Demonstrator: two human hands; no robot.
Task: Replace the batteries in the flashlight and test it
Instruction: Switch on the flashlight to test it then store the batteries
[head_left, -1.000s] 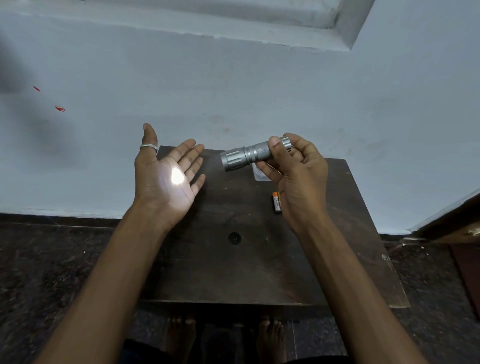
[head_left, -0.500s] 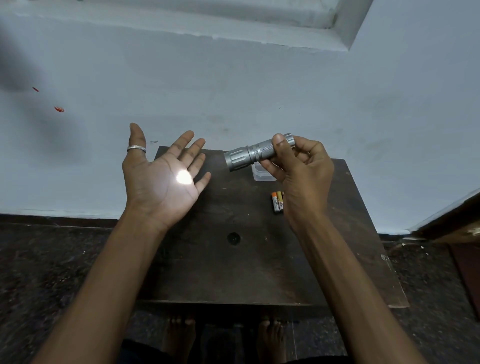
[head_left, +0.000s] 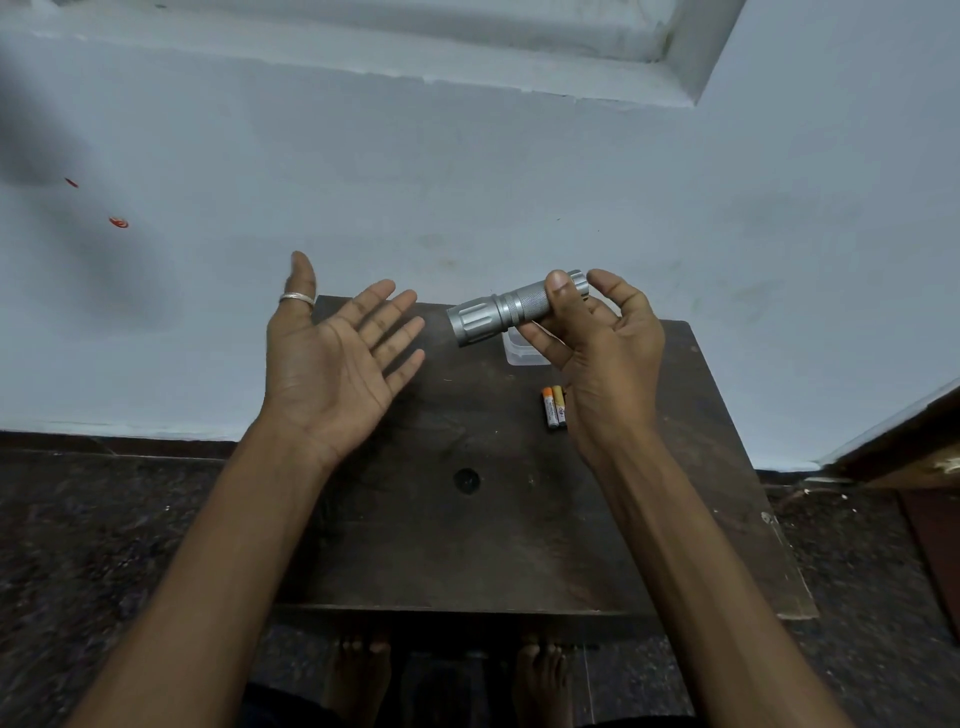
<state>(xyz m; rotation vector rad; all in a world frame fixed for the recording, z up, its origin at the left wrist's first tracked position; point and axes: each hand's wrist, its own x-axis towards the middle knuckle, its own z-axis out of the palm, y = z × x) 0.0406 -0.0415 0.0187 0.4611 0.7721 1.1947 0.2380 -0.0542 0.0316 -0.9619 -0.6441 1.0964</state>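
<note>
Work surface: a dark wooden table (head_left: 467, 561), worn and scratched, with one round hole (head_left: 466, 480) near its centre. Its 12 o'clock edge stands against a pale blue-white wall (head_left: 467, 171). The floor (head_left: 78, 545) around the table is dark speckled stone.

Task item: the flashlight (head_left: 493, 318) is a grey metal cylinder with a ribbed head and a knurled barrel. It is held in the air above the table's 12 o'clock edge, lying nearly level, with the head toward 9 o'clock.

Right hand (head_left: 608, 374): grips the flashlight at the tail end – thumb across the knurled barrel, fingers curled behind it.

Left hand (head_left: 332, 358): holds nothing. The palm is turned up and toward the flashlight head, fingers straight and spread, at 10 o'clock from the hole. A silver ring (head_left: 297, 298) sits on the thumb. The hand and the flashlight head are near but apart.

Loose parts: two batteries (head_left: 555, 406) with orange ends lie side by side, touching, on the table at 1 o'clock from the hole, just beside the right wrist. A small clear plastic piece (head_left: 519, 354) lies at 12 o'clock from them, partly hidden by the right hand.

Room: a recessed ledge (head_left: 675, 57) runs along the wall at 12 to 1 o'clock. Two small red marks (head_left: 118, 222) show on the wall at 10 o'clock. A wooden fixture (head_left: 904, 447) enters at 3 o'clock. Bare feet (head_left: 358, 670) show below the table's 6 o'clock edge.
</note>
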